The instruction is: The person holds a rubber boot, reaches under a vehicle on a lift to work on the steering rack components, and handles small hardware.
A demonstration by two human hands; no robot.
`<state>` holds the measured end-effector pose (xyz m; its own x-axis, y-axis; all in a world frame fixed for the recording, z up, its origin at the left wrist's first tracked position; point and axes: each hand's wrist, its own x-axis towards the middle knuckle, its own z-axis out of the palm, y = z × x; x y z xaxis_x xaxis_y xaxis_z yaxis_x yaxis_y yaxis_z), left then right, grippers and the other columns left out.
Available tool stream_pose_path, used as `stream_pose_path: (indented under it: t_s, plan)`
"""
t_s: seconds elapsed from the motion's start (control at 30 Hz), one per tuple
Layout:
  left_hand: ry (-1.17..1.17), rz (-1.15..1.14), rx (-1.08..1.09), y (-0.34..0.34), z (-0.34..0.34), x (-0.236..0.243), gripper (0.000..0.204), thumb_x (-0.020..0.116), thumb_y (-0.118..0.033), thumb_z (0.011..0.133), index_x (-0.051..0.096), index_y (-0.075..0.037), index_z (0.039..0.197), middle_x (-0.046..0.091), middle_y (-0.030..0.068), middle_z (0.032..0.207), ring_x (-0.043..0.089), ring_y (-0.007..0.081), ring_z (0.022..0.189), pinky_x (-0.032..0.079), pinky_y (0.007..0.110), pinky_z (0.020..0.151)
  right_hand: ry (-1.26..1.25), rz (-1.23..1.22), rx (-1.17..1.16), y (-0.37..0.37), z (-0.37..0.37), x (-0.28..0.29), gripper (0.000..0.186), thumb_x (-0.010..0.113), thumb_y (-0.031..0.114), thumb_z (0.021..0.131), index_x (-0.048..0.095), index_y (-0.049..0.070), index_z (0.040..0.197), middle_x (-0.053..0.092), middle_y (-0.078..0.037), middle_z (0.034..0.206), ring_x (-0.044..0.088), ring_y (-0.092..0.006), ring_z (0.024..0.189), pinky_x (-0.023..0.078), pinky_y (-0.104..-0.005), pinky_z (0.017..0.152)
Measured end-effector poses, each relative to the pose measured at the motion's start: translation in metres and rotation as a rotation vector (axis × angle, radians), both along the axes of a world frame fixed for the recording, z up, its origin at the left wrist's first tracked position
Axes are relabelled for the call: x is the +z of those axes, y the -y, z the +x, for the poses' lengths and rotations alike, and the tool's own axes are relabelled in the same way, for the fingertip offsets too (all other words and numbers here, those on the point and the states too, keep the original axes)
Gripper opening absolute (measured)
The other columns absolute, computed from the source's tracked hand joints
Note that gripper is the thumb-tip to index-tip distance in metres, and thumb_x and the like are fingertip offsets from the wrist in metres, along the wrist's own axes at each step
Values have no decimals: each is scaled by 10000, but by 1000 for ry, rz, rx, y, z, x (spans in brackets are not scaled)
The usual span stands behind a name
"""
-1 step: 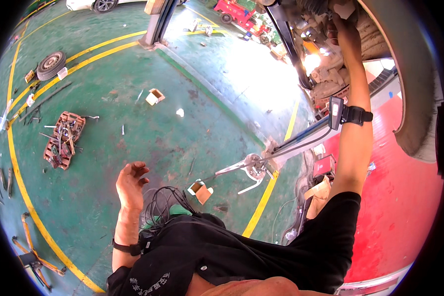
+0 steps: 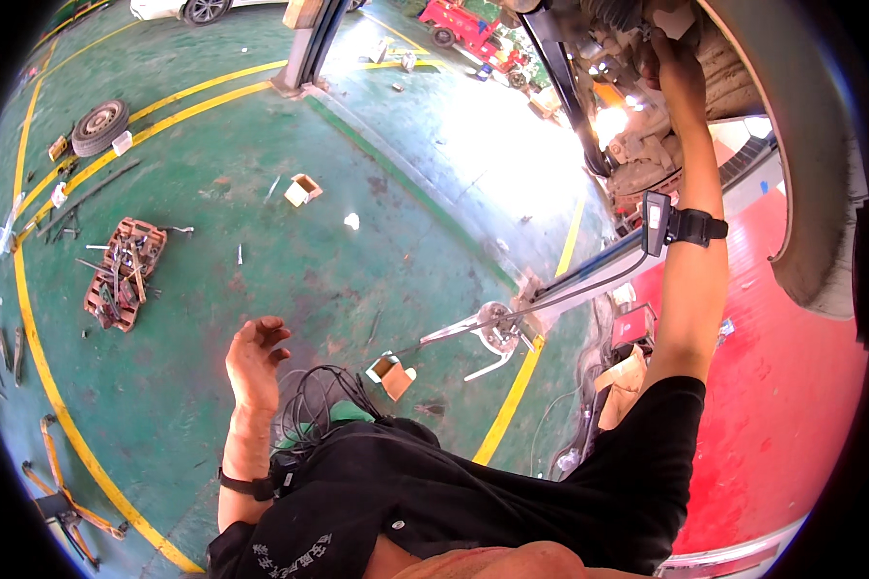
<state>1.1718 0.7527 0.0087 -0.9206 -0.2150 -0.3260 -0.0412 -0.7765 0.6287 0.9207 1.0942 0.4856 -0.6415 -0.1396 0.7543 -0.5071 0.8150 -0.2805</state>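
Observation:
My right arm stretches up into the wheel well of a raised vehicle, beneath the curved fender edge (image 2: 816,193). Up there my right hand (image 2: 679,69) is closed, its bent fingers against dirty suspension parts (image 2: 637,145); what they grip is too hidden to make out. A small camera device (image 2: 656,222) is strapped to that wrist, with a cable running from it. My left hand (image 2: 254,365) hangs in the air above the green floor. Its fingers are loosely curled and apart, with nothing in them. A dark band (image 2: 246,484) circles the left wrist.
On the floor lie an orange tool case (image 2: 126,275) full of tools, a wheel (image 2: 100,128), opened small boxes (image 2: 392,374) and an orange-legged stand (image 2: 63,492). A brake disc-like part (image 2: 498,326) sits beside a lift post base. A red panel (image 2: 763,386) fills the right.
My right hand has shifted very slightly among the parts in the wheel well. My left hand has stayed nearly still.

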Motion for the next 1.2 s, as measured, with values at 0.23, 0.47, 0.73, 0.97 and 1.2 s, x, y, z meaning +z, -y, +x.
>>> stream_pose_path:
  t_s: [0.23, 0.47, 0.73, 0.97, 1.2]
  plan:
    - [-24, -3, 2, 4, 0, -3, 321, 465, -368, 962, 643, -103, 1001, 670, 20, 1046, 634, 167, 960, 448, 321, 749, 98, -234, 29, 9, 2, 0, 481, 503, 492, 990, 592, 60, 799, 593, -20, 616, 517, -93, 488, 418, -237, 472]
    - [-1, -16, -5, 6, -2, -9, 329, 459, -375, 963, 642, -104, 1001, 665, 21, 1054, 626, 164, 965, 447, 324, 754, 113, -245, 16, 3, -4, 2, 493, 488, 489, 997, 591, 51, 794, 606, -30, 619, 533, -96, 489, 431, -237, 478]
    - [4, -1, -8, 5, -1, -12, 323, 467, -381, 962, 642, -112, 995, 663, 16, 1053, 622, 160, 967, 443, 323, 759, -21, 138, -38, -7, -6, 7, 427, 485, 478, 1009, 559, 90, 846, 572, -7, 622, 484, -82, 480, 377, -223, 458]
    - [9, 16, 13, 6, 1, -11, 318, 467, -376, 962, 645, -114, 993, 666, 4, 1045, 624, 151, 963, 441, 315, 750, 15, -14, 23, 2, -1, -3, 509, 476, 539, 991, 633, 60, 923, 622, -26, 679, 518, -84, 506, 434, -212, 509]
    - [11, 2, 12, 9, 2, -18, 328, 466, -373, 965, 648, -104, 1010, 666, 10, 1045, 619, 160, 968, 440, 326, 760, 29, -3, -5, 15, 4, 3, 436, 533, 444, 988, 617, 19, 1037, 634, -60, 727, 592, -141, 614, 467, -282, 568]
